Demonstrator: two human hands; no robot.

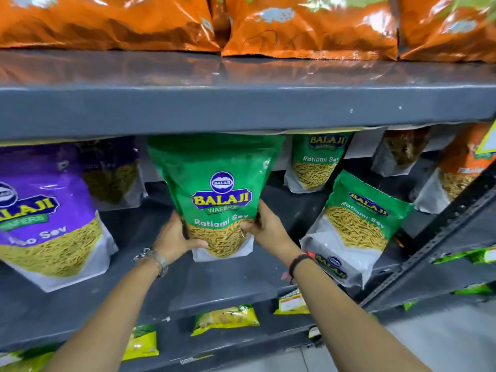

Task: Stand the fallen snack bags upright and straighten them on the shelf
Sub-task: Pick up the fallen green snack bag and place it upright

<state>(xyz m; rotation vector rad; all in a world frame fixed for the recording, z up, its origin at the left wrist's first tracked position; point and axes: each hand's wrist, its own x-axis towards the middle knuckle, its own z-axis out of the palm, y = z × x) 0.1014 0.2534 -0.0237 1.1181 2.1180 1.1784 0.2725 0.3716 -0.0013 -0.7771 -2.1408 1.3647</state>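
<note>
A green Balaji Ratlami Sev bag (pixel 217 181) stands upright on the grey middle shelf (pixel 220 277), its top touching the shelf above. My left hand (pixel 175 237) grips its lower left side and my right hand (pixel 264 224) grips its lower right side. A second green Ratlami Sev bag (pixel 359 218) leans tilted to the right of my right hand. A third green bag (pixel 316 159) stands further back. A purple Aloo Sev bag (pixel 45 210) stands at the left with another purple bag (pixel 112 170) behind it.
Orange bags (pixel 308 25) line the upper shelf (pixel 241 106). An orange-topped bag (pixel 453 173) and a brown-topped bag (pixel 400 151) stand at the right. A slotted metal upright (pixel 440 245) crosses the right side. Small yellow-green packets (pixel 225 318) lie on the lower shelf.
</note>
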